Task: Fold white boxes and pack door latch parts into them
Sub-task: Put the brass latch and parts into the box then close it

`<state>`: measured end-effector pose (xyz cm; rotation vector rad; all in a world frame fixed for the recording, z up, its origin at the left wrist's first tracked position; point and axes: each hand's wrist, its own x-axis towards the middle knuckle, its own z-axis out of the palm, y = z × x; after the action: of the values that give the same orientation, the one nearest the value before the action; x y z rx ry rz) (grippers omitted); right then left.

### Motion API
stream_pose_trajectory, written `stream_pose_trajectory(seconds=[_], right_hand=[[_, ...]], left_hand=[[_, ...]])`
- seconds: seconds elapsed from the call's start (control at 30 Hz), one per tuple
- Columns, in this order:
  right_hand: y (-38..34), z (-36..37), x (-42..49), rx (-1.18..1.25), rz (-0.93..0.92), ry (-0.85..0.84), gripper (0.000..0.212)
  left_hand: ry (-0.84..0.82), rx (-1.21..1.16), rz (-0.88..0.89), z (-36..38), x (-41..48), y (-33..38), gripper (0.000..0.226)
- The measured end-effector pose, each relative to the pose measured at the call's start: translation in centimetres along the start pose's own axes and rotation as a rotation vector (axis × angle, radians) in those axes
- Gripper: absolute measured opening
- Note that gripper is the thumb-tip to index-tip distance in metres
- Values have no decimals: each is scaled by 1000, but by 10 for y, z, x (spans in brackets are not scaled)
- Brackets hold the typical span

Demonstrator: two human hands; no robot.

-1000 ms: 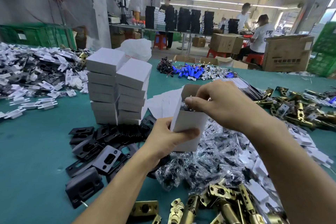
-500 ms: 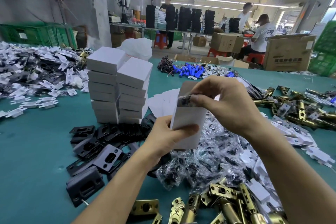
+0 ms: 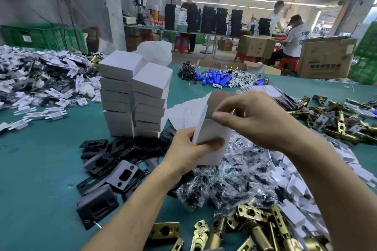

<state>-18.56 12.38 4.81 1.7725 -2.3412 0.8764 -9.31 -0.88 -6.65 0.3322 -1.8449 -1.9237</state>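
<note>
Left hand (image 3: 183,153) grips box (image 3: 214,128), right hand (image 3: 255,120) atop

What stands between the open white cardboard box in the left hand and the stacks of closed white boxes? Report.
Nothing visible does. The left hand holds the open white cardboard box; before the stacks of closed white boxes only flat white blanks and black metal plates lie low.

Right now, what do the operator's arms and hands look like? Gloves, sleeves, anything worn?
Nothing worn. No glove on the left hand or the right hand. Both forearms are uncovered to the frame edge, with no sleeve in view. No watch, band or ring shows on the wrists or visible fingers. The thumbnails that show are short and unpainted.
</note>
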Motion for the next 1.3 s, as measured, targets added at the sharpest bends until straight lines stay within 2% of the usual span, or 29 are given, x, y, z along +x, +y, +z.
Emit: stream_pose_trajectory(seconds=[0.07,0.23,0.3,0.4,0.47,0.6,0.7,0.77,0.83,0.93,1.0,1.07,1.23,1.3], right_hand=[[0,0,-1,24,0,-58,8],[3,5,-6,34,24,-195,29],[7,10,-10,118,10,-41,26],[25,14,-26,153,23,360,24],[39,19,-38,197,97,426,28],[54,39,-56,647,189,277,45],[59,51,-61,820,168,222,38],[62,54,-63,783,151,226,27],[67,54,-66,761,153,237,22],[75,56,-73,745,191,233,21],[79,58,-76,747,217,236,23],[80,60,-76,758,217,218,23],[78,60,-72,735,215,153,24],[77,59,-71,701,210,154,23]], left_hand=[[4,3,16,1,0,0,7],[-76,26,3,2,-3,3,17],[-99,23,-34,1,-4,4,21],[-133,-25,-91,1,-4,6,34],[-159,-56,-121,2,-5,7,36],[-219,-54,-134,5,-6,4,35],[-296,-27,-128,4,-7,1,40],[-349,45,-89,4,-8,-1,42],[-334,131,-24,6,-8,-4,50],[-150,199,114,6,-3,-6,59],[-78,169,222,5,0,-6,51],[-81,135,269,5,0,-6,40],[-83,170,209,2,2,-7,22],[-74,185,193,1,3,-8,22]])
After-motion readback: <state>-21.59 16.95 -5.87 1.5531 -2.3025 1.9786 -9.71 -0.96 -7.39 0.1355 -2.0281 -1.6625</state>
